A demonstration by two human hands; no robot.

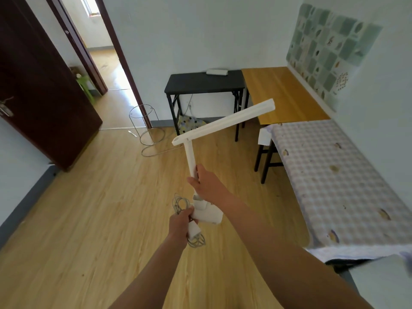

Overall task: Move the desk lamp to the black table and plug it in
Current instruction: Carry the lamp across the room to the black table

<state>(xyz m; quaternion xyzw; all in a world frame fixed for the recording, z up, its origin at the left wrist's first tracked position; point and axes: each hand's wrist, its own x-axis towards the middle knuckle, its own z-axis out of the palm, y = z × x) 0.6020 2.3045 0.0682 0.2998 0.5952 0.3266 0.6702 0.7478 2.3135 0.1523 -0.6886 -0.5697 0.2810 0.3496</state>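
A white desk lamp (223,122) with a long flat head and a straight stem is held in the air over the wood floor. My right hand (206,185) grips the stem just above the lamp's base (209,214). My left hand (179,223) is closed around the coiled white cord and its plug adapter (193,231) under the base. The black table (200,82) stands against the far wall, ahead of the lamp. On its back edge lies a white power strip (216,72).
A wooden table (283,94) adjoins the black one on the right. A table with a checked cloth (338,181) runs along the right wall. A wire stand (145,128) sits on the floor near an open doorway. A dark door (40,90) stands open at left.
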